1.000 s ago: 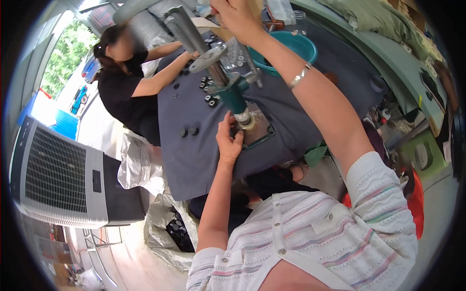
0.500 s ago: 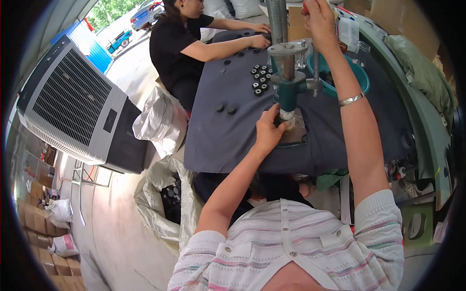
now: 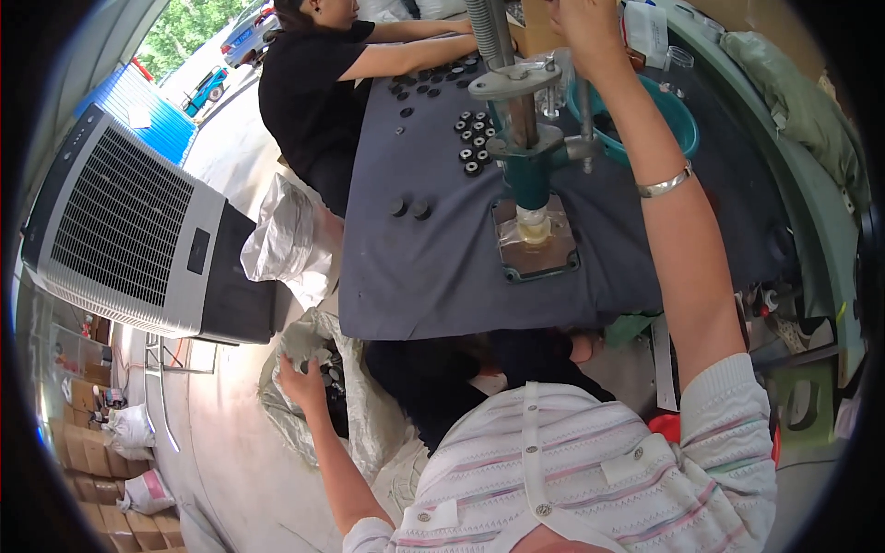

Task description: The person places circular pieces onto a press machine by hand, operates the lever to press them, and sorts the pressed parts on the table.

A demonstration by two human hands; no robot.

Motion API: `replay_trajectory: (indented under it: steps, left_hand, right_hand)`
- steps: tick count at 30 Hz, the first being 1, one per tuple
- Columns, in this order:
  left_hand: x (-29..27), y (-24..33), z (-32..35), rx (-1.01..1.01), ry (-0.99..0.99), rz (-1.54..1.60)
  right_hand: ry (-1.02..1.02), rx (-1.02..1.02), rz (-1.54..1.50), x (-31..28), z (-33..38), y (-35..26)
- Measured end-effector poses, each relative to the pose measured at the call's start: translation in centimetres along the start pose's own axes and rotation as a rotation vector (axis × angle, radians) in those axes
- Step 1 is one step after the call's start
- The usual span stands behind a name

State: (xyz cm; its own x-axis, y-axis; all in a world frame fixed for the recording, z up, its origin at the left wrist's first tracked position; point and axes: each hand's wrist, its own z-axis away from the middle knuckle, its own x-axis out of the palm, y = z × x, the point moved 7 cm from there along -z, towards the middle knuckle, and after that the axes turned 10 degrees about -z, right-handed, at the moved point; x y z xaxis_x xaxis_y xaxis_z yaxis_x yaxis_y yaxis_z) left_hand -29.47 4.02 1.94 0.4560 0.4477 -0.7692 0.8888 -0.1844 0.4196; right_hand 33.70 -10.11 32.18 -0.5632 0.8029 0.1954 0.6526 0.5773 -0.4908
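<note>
Down on the left, my left hand (image 3: pixel 300 382) is over the mouth of a pale woven sack (image 3: pixel 373 405) that holds dark pieces. Its thumb and fingers are curled about what looks like a small round dark cap, partly hidden. My right hand (image 3: pixel 590 37) is raised at the top, closed around the lever of a green hand press; the lever's end is mostly covered by the fingers. The press (image 3: pixel 528 175) stands on the cloth-covered table, its ram down close to a yellowish translucent die (image 3: pixel 534 231) on the metal base plate (image 3: pixel 544 261).
Several black caps with pale centres (image 3: pixel 475 140) lie left of the press, with two dark discs (image 3: pixel 409 208) nearer. A teal basin (image 3: pixel 678 120) sits behind my right forearm. Across the table a co-worker (image 3: pixel 309 88) reaches over more black pieces. An air cooler (image 3: pixel 124 230) stands left.
My left hand has left the press die and moved down and left to the sack. My right hand stays up at the lever. The co-worker's arms have shifted slightly.
</note>
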Motion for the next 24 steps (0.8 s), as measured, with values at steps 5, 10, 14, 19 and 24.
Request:
replay_trajectory:
  steps: [5, 10, 14, 19, 24]
  left_hand:
    - [4.0, 11.4, -2.8, 0.236, -0.014, 0.17]
    - [12.8, 23.3, -6.0, 0.357, -0.293, 0.504]
    - [17.0, 26.0, -7.8, 0.435, -0.29, 0.324]
    - [17.7, 27.4, -8.0, 0.386, -0.301, 0.232]
    - [17.6, 27.3, -8.1, 0.362, -0.306, 0.232]
  right_hand:
    - [-0.008, -0.085, 0.037, -0.2, -0.2, -0.6]
    - [-0.03, -0.029, -0.074, 0.3, -0.4, 0.1]
    - [-0.042, -0.019, -0.11, 0.6, -0.1, -0.3]
    - [-0.032, -0.045, -0.122, -0.1, 0.0, -0.2]
    - [-0.032, 0.077, -0.163, 0.4, 0.5, -1.3]
